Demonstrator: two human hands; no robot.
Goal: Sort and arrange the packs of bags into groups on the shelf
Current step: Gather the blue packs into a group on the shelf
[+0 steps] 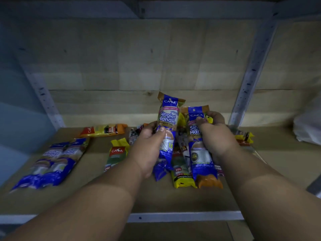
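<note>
My left hand [149,146] grips a blue "Singlet Handle" garbage bag pack [168,117], held upright above the shelf [121,197]. My right hand [215,134] holds a second blue pack [201,153] of the same kind, with an orange end, just to the right. Under both hands lies a loose pile of mixed packs, among them a yellow one [181,178]. Two blue packs [52,164] lie side by side at the shelf's left. A red and green pack [117,153] lies left of my left hand.
An orange and yellow pack [104,130] lies near the back left. More yellow packs [244,137] show behind my right hand. Slotted metal uprights [251,73] frame the bay. A white plastic bag [307,126] sits at far right. The shelf's metal front edge [182,217] runs below my arms.
</note>
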